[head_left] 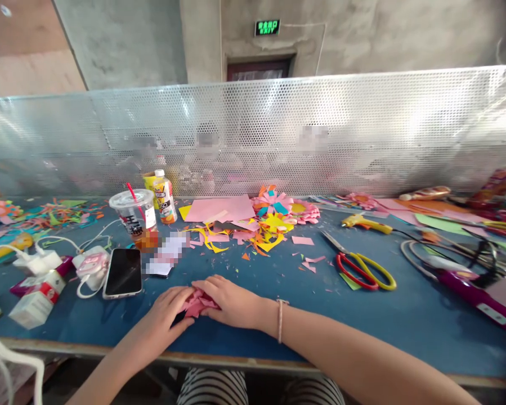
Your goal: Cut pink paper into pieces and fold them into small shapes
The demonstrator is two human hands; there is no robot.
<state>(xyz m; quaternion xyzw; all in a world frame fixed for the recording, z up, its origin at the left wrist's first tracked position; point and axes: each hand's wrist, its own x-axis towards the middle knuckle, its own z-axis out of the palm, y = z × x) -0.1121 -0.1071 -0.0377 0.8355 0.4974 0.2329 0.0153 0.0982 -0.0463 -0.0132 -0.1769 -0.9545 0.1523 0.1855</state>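
Note:
Close to the table's front edge, my left hand [168,312] and my right hand [229,301] are cupped around a piece of folded pink paper [197,304]. Fingers of both hands curve over it from either side, so most of its shape is hidden. Left of my hands lies a black-screened phone [124,273]. A second phone or card-like item [167,256], partly blurred, rests just behind them. To the right, scissors [358,267] with one red and one yellow handle lie with the blades pointing away.
Paper flowers [273,202], pink sheets [219,208] and scraps spread across the back. A drink cup [133,216] with a straw and a bottle [165,197] stand behind the phones. A yellow glue gun [366,223] and a purple power strip [480,295] lie right. A perforated metal screen [253,135] borders the table.

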